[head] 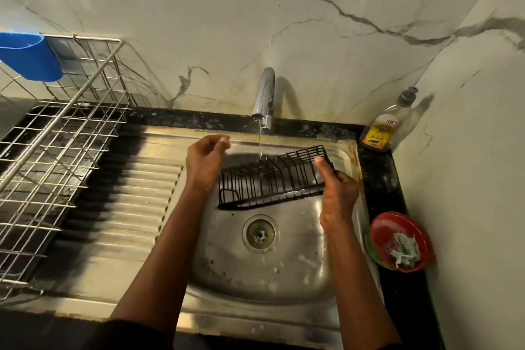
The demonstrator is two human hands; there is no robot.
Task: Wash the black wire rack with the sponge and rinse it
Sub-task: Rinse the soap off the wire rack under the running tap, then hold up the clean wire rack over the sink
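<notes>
The black wire rack (270,179) lies tilted across the far part of the steel sink (284,278), its right end raised. A thin stream of water from the chrome tap (265,96) falls onto its middle. My right hand (338,193) grips the rack's right end, thumb over the top wire. My left hand (206,162) hovers at the rack's left end with loosely curled, blurred fingers, holding nothing. A scrubbing pad lies in the red dish (400,241) on the right counter.
A steel dish rack (51,167) with a blue cup (31,55) stands on the left, beside the ribbed drainboard (127,207). A soap bottle (386,125) stands in the back right corner. Marble walls close in behind and on the right.
</notes>
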